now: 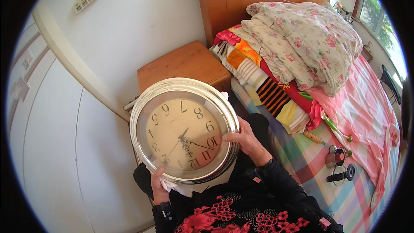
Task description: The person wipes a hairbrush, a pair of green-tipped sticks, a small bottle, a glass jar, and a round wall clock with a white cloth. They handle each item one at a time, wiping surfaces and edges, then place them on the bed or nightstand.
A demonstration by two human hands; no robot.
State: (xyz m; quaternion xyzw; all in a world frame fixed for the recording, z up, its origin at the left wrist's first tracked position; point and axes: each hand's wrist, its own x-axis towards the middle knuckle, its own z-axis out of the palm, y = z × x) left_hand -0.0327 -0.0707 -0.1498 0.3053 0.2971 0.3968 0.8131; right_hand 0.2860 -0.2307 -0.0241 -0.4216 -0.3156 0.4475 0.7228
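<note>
A round wall clock (174, 110) with a silvery rim and a cream dial is held over my lap. Its face is turned up towards me, and the numerals read upside down. My left hand (158, 184) grips the rim at the lower left, thumb on top. A white cloth or tissue (178, 188) is bunched between that hand and the clock's edge. On the right side my right hand (247, 137) grips the rim, its thumb reaching over the glass. The fingers of both hands are mostly hidden beneath the clock.
A wooden nightstand (184, 61) stands just beyond the clock. To the right, the bed (304, 158) bears a floral quilt (300, 42), folded striped textiles (262, 84), a steel cup (333, 159) and a black-handled lid (343, 175). White cabinet doors (51, 129) rise on the left.
</note>
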